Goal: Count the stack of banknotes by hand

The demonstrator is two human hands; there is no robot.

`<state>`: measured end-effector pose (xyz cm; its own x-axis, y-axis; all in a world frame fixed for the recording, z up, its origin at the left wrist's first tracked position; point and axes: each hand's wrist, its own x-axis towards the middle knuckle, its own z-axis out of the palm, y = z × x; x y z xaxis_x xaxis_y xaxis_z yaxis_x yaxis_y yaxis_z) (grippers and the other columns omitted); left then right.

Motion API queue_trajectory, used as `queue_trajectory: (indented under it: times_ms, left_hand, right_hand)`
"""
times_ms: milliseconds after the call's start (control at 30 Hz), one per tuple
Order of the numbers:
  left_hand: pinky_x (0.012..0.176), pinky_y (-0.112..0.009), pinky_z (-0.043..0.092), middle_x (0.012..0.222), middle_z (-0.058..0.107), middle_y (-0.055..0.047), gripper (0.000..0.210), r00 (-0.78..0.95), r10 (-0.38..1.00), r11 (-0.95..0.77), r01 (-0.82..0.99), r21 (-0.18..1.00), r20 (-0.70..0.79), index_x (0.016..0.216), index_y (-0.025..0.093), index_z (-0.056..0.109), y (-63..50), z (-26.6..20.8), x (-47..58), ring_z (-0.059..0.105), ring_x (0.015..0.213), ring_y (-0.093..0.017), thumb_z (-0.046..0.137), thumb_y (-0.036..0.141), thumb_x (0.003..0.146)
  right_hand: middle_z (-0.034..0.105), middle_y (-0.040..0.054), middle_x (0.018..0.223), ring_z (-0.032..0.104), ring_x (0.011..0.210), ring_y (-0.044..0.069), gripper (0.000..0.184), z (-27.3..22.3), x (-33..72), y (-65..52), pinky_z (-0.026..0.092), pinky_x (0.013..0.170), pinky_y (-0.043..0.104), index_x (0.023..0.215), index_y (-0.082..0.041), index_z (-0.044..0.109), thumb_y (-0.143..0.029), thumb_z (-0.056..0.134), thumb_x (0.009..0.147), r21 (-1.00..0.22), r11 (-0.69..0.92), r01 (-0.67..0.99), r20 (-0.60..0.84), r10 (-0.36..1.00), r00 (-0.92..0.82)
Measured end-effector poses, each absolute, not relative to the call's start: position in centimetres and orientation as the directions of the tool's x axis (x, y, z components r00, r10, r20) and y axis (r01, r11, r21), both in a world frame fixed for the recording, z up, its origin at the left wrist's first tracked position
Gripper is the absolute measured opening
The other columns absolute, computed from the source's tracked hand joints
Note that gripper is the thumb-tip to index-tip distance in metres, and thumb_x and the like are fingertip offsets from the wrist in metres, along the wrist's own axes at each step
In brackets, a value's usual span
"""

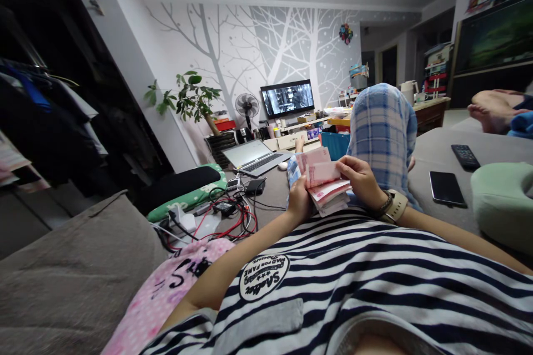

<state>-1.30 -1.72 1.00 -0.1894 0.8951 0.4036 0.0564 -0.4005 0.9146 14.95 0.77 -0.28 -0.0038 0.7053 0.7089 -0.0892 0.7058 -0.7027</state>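
Striped shirt point(353, 266); beyond it, loose pinkish-red banknotes point(325, 182)

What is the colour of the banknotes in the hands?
The banknotes are pinkish red with pale parts, in the head view.

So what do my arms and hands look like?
Your left hand and right hand are ungloved. On the right wrist are a pale-strapped wristwatch and a dark bracelet. The left sleeve is short, with navy-and-white stripes.
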Motion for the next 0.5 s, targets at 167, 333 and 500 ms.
queue_trajectory:
  times_ms: [167,333,500]
  left_hand:
    - [0.072,-0.031,0.051,0.065,0.061,-0.005,0.034,-0.179,0.903,-0.385,0.062,0.921,0.389,0.054,0.023,0.058,-1.96,1.11,-1.29,0.054,0.073,-0.022,0.051,0.013,0.085]
    - [0.073,-0.031,0.050,0.063,0.058,-0.004,0.036,-0.201,0.901,-0.368,0.111,0.923,0.383,0.051,0.023,0.056,-2.04,1.30,-1.12,0.052,0.070,-0.020,0.049,0.008,0.083]
    - [0.073,-0.032,0.051,0.062,0.060,-0.004,0.038,-0.185,0.929,-0.325,0.011,0.946,0.321,0.053,0.024,0.054,-1.98,1.26,-0.78,0.055,0.072,-0.021,0.043,0.011,0.087]
  right_hand:
    - [0.043,-0.0038,0.056,0.034,0.054,0.012,0.048,-0.17,14.88,0.52,0.028,0.052,0.029,0.065,-0.021,0.056,-0.065,0.069,0.079,-0.707,0.703,-0.082,0.705,0.709,-0.001]
    - [0.042,-0.0039,0.056,0.034,0.054,0.012,0.048,-0.09,14.85,0.43,0.027,0.052,0.029,0.066,-0.021,0.057,-0.065,0.070,0.078,-0.718,0.689,-0.095,0.693,0.721,-0.004]
    - [0.043,-0.0037,0.057,0.034,0.055,0.012,0.048,-0.07,14.83,0.38,0.028,0.052,0.028,0.066,-0.021,0.057,-0.065,0.070,0.078,-0.714,0.695,-0.087,0.697,0.717,0.001]
